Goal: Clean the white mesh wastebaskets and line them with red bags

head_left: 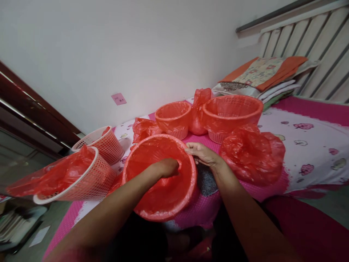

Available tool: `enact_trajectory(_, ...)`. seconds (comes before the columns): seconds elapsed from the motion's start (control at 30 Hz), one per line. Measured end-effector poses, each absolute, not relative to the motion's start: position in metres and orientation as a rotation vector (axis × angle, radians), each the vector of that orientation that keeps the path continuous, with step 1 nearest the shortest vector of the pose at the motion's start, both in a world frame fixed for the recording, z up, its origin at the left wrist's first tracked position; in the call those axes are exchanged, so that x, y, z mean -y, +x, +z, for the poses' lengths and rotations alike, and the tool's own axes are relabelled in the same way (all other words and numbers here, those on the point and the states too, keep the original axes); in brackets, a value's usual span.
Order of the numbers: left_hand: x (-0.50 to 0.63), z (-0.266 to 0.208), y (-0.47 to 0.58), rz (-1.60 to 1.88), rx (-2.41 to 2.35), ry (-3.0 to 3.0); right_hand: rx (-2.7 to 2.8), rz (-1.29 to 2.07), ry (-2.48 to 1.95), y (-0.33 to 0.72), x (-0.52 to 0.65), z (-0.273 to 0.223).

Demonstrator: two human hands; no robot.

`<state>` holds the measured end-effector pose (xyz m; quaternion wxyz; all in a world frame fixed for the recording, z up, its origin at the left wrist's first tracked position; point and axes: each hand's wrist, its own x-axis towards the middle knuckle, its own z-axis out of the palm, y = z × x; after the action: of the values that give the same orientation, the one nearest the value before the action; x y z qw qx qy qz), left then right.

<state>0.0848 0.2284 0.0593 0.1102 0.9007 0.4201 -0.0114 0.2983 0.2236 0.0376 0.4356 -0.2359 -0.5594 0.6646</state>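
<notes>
A basket (160,216) lined with a red plastic bag (147,196) tilts toward me at the bed's near edge, and the bag is folded over its rim. My left hand (168,167) reaches inside, its fingers curled against the liner, where some red film bunches at the fingertips. On the basket's right side, my right hand (200,153) pinches the bag-covered rim between thumb and fingers. Just below that hand lies a dark grey cloth-like item (206,180), partly hidden by my forearm.
Behind stand two more lined baskets (174,113) and a filled-looking red bag (198,116). Two pink baskets (102,178) lean at left, with loose red bags. A crumpled red bag (253,154) lies right. Folded bedding (261,74) is stacked by the headboard (308,47).
</notes>
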Motion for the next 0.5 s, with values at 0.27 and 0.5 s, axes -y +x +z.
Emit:
enact_trajectory(0.27, -0.196, 0.164, 0.017, 0.772, -1.601, 2.716, 1.412, 1.666, -0.608, 0.3, -0.225, 0.032)
enact_trajectory(0.5, -0.167, 0.14, -0.078, 1.178, -2.028, 2.081, 1.386, 1.668, -0.631, 0.303, -0.223, 0.033)
